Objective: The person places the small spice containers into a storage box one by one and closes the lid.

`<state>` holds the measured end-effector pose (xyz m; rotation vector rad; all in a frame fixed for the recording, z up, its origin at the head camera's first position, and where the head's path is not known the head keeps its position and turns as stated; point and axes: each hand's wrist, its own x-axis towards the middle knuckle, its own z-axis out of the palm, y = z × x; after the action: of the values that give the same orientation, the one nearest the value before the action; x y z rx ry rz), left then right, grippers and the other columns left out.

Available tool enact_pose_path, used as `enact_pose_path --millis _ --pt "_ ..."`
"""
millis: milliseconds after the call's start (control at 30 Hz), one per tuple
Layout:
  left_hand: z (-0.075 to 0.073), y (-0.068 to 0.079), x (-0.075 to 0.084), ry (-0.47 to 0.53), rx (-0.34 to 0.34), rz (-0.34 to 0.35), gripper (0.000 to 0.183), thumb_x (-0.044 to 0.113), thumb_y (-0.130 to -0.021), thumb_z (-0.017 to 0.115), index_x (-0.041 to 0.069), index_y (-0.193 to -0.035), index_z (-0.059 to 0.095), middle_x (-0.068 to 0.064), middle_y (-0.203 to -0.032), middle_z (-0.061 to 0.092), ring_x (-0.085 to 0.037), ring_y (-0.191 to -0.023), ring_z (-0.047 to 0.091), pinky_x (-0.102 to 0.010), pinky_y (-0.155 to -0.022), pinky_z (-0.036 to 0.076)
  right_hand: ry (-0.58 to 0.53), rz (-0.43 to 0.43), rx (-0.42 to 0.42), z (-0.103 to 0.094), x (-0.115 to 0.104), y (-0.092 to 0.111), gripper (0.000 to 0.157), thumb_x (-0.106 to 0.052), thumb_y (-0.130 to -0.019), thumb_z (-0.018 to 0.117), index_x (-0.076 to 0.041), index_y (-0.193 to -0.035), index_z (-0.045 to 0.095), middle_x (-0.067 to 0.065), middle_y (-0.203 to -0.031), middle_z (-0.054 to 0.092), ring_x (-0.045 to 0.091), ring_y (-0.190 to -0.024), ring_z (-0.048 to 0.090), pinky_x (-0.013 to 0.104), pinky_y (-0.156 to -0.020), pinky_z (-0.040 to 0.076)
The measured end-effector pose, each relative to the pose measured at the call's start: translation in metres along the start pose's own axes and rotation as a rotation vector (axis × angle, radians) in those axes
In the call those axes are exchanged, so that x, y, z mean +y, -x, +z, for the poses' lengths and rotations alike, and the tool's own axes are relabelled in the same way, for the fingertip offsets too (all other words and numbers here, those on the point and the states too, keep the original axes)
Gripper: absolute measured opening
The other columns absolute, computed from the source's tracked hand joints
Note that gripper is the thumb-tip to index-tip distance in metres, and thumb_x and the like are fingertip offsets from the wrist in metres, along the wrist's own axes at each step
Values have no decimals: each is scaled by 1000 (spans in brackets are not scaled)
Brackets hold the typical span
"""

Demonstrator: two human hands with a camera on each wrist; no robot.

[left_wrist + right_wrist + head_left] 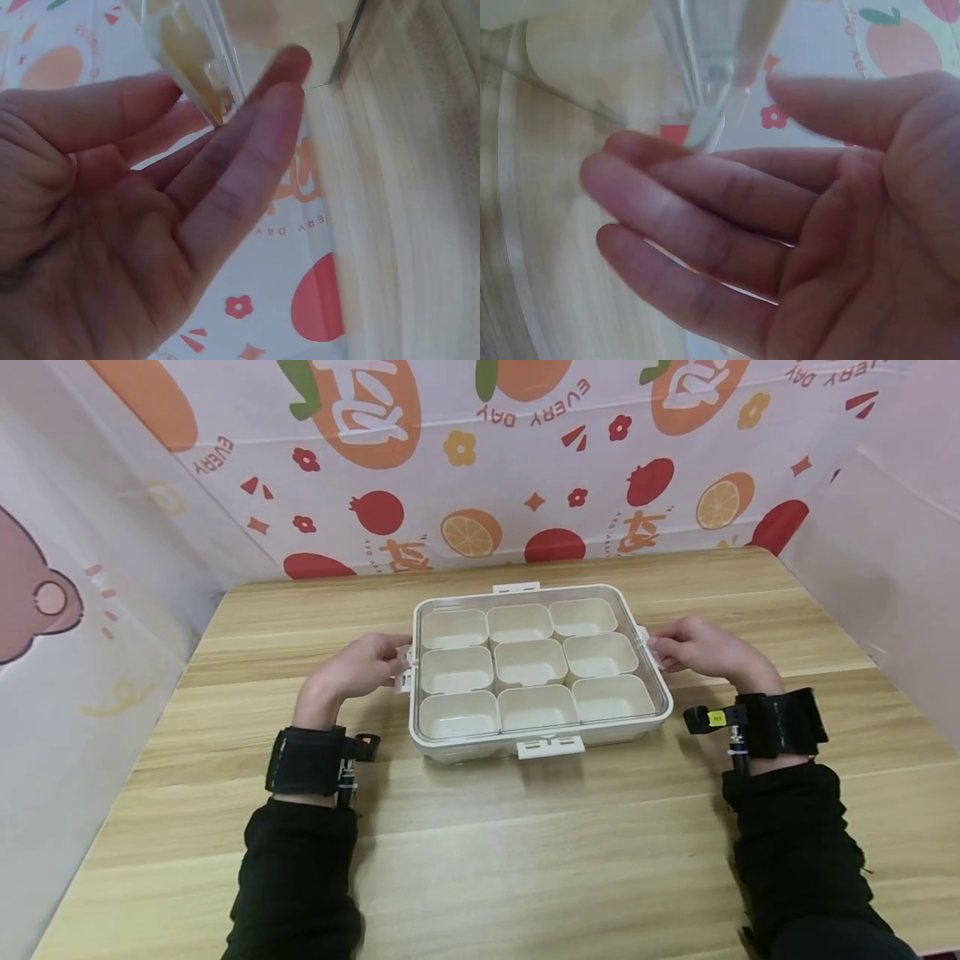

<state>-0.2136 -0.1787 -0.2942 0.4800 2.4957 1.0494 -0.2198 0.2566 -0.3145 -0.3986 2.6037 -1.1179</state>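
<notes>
A clear-lidded box (540, 742) sits on the wooden table, with rows of cream-coloured cups (531, 662) visible through its lid (517, 603). My left hand (358, 667) is at the latch (405, 681) on the box's left side. In the left wrist view, its thumb is at the flap's outer face and its long, nearly straight fingers (240, 180) reach under it. On the opposite side, my right hand (693, 647) is by the right latch (647, 642). The right wrist view shows its fingers (705, 225) extended below that latch and its thumb apart from them.
The front latch (551, 747) and back latch (516, 587) stick outward from the rim. Bare wooden tabletop (540, 860) lies before the box. A fruit-printed cloth (510, 468) hangs behind the table, with pale walls at both sides.
</notes>
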Motion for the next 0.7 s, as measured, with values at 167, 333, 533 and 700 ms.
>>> enact_pose_path --millis 167,333,533,700 --pt "5 -2 5 20 -57 -56 53 32 -99 30 -6 -136 25 -23 -132 39 -27 -113 42 -47 -90 42 -5 -19 -84 3 -1 -3 37 -21 -94 48 11 -111 54 19 -94 64 22 -80 61 42 -73 52" --pt "12 -5 4 93 -153 -58 71 36 -96 40 -3 -140 -1 -26 -139 26 -32 -117 37 -51 -89 41 -25 -29 -133 4 3 -6 40 -21 -94 48 13 -114 50 22 -97 63 23 -83 61 42 -74 51" --pt "16 -8 -2 135 -156 -3 70 27 -96 42 3 -140 -7 -26 -128 40 -32 -110 44 -52 -82 45 -47 -33 -141 4 4 -6 39 -20 -94 48 13 -115 49 22 -97 63 23 -83 61 42 -74 51" --pt "15 -8 -5 149 -141 12 76 28 -96 40 9 -139 -20 -27 -144 8 -36 -115 38 -54 -81 45 -49 -10 -133 5 2 -6 40 -21 -94 48 13 -116 47 22 -98 62 24 -82 61 43 -74 51"
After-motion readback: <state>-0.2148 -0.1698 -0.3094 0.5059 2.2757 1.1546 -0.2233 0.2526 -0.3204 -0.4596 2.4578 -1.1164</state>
